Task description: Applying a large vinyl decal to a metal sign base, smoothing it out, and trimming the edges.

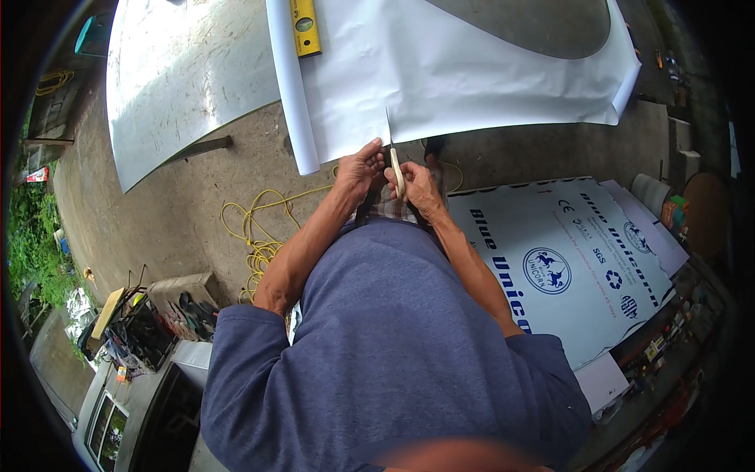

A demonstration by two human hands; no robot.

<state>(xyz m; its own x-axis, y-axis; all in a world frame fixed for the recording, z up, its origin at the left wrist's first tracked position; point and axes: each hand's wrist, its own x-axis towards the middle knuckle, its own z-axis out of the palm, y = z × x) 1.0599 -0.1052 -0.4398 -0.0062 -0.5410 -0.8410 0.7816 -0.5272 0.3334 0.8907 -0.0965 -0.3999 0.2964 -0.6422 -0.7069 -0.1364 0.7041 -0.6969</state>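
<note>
A large white sheet, rolled up along its left edge, lies over a metal-grey table and hangs at its near side. My right hand is closed round the light-handled scissors. Their blades point away from me and lie at the near edge of the sheet. My left hand pinches that edge just left of the blades. A yellow spirit level rests on the sheet beside the roll.
A bare metal panel spreads to the left. Yellow cord lies tangled on the concrete floor. Printed light-blue boards stand at my right. A black tool bag sits at the lower left, near hand tools.
</note>
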